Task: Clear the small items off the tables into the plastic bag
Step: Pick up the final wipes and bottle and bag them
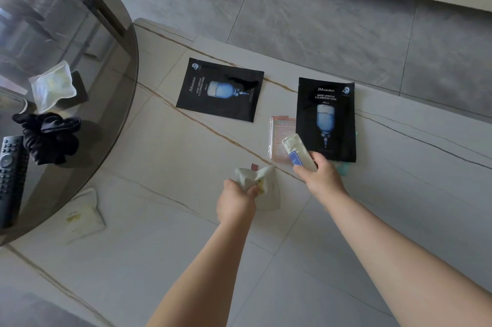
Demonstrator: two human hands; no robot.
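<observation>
Hands (235, 203) (323, 176) two, black sachets (219, 90) (326, 119) two, possibly more

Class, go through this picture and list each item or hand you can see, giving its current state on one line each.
left hand: closed on a crumpled white packet
right hand: gripping a small white tube, lifted
left black mask sachet: flat on the marble table
right black mask sachet: flat, overlapping a clear pink packet
black scrunchie: resting on the glass table
remote: lying flat
</observation>
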